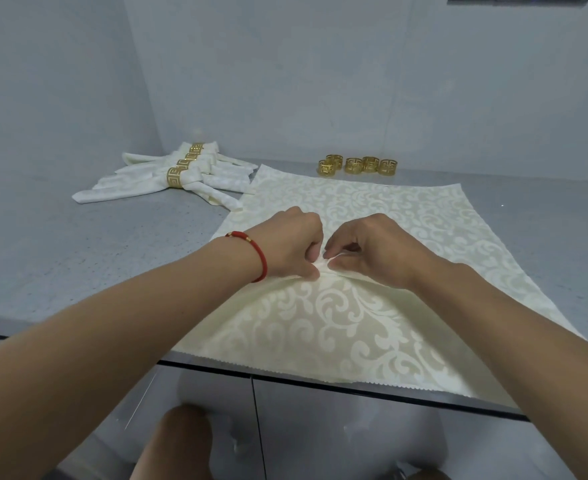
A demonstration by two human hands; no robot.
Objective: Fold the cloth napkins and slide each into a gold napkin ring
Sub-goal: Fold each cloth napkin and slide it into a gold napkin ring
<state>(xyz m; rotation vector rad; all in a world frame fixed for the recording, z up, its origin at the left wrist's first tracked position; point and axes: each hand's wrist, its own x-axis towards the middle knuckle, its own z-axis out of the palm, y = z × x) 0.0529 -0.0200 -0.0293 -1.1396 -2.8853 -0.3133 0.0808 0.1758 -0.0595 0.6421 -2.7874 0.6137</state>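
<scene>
The cream damask napkin (372, 237) lies spread flat on the grey counter (77, 258), and both hands meet at its middle. The left hand (292, 247) and the right hand (372, 251) have their fingers curled and pinch a small raised pleat of the cloth between them, fingertips nearly touching each other. From the pinch, shallow creases run outward toward the near edge of the napkin, which hangs slightly over the front lip of the counter. A red cord bracelet (256, 252) circles the left wrist, just behind that hand.

Beyond the grip, past the far edge of the cloth, a cluster of five loose gold napkin rings (356, 165) stands on the counter, the rings close beside one another. To the far left of the grip, off the napkin's corner, a pile of finished napkins (167, 176) lies fanned out, each rolled bundle banded by a gold ring with a key-pattern cutout. A pale wall (285, 81) rises behind the counter. Below the near edge, grey cabinet doors (320, 427) show under the forearms.
</scene>
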